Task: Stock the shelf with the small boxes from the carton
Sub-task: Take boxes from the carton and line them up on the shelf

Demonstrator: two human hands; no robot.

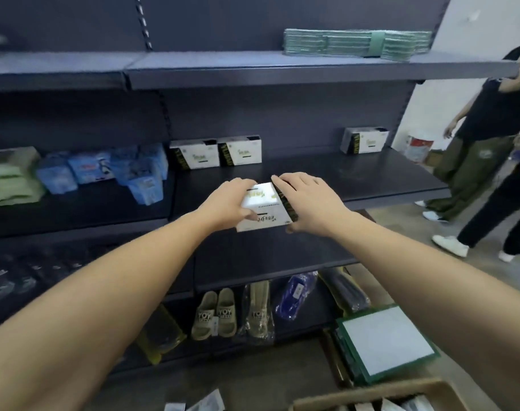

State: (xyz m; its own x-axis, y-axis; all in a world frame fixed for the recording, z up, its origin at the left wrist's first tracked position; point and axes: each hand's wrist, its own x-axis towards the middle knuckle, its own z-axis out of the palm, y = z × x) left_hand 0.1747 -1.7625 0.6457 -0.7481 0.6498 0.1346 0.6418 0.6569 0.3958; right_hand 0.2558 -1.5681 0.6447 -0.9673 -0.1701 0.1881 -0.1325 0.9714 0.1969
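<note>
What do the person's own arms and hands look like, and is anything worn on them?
Both forearms are bare as far as the picture shows; no sleeve is visible. The left hand and the right hand wear no gloves. No watch, ring or bracelet can be seen.

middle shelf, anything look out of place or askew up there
One small box stands alone at the far right of the shelf, apart from the pair at the left. The blue packs beside them lean untidily.

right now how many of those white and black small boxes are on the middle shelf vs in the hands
Small boxes on the middle shelf: 3
Small boxes held between the left hand and right hand: 1
Total: 4
</note>
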